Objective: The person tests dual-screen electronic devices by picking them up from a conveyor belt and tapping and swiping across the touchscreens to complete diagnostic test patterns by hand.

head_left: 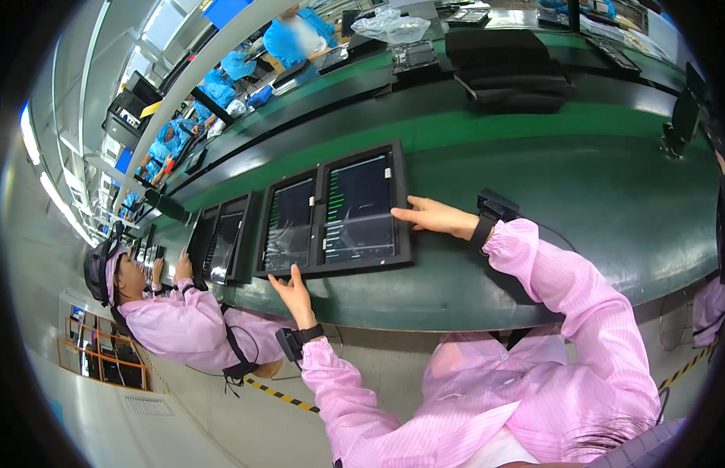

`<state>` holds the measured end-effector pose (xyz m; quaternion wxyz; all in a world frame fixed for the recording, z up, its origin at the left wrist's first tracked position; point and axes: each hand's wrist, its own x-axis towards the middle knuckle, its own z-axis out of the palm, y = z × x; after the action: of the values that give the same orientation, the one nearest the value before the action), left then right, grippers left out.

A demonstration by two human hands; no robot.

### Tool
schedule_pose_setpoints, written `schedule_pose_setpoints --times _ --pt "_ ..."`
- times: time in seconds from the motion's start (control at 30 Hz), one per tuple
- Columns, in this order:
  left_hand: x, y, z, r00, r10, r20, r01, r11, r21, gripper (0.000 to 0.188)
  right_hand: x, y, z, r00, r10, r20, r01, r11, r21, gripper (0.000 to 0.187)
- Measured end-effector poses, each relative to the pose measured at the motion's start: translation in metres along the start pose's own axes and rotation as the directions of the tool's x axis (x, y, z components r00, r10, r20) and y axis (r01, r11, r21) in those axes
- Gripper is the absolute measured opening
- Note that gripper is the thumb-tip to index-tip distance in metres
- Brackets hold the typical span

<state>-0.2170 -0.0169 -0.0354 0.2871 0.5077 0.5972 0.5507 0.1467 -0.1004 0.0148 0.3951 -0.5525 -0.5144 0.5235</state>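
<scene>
A black tray [407, 234] lies on the green bench in front of me. Each of its two compartments holds a flat dark screen panel, the left panel [288, 222] and the right panel [358, 207], both with pale reflections and small white tabs. My left hand [295, 300] grips the tray's near edge, its thumb up on the rim and its fingers spread along the side. At the tray's right side, my right hand [439, 217] holds the edge, with the index finger reaching over the rim to the right panel's border. The undersides of my fingers are hidden.
To my left, a co-worker in pink [183, 327] handles a similar black tray [242, 234]. Black sheets [503, 66], a clear plastic bag [390, 27] and devices lie on the far raised shelf. A dark stand [682, 117] is at the right. The green bench [549, 187] extends rightward.
</scene>
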Motion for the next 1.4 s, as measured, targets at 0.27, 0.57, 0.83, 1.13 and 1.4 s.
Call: schedule_pose_setpoints --times 0.27,0.57,0.83,1.13,1.4 --pt "-0.070 0.081 0.058 0.899 0.428 0.087 -0.437 0.879 0.193 0.065 -0.012 0.027 -0.008 0.952 -0.183 0.246 0.099 0.943 0.317 0.113" --pt "-0.151 0.154 0.176 0.551 0.611 0.569 -0.695 0.713 -0.092 0.052 0.018 0.066 -0.010 0.846 -0.488 0.214 0.410 0.853 0.322 0.074" --pt "-0.147 0.110 0.187 0.586 0.601 0.543 -0.779 0.602 0.175 0.044 -0.067 0.070 -0.130 0.989 -0.137 -0.049 0.137 0.756 0.640 0.044" --pt "-0.151 0.097 0.188 0.526 0.633 0.568 -0.819 0.557 0.138 0.037 -0.072 0.065 -0.140 0.987 -0.159 0.035 0.101 0.770 0.629 0.044" --pt "-0.193 0.127 0.244 0.253 0.497 0.830 -0.637 0.731 -0.243 0.035 -0.068 0.082 -0.150 0.984 -0.180 0.003 0.144 0.796 0.587 0.025"
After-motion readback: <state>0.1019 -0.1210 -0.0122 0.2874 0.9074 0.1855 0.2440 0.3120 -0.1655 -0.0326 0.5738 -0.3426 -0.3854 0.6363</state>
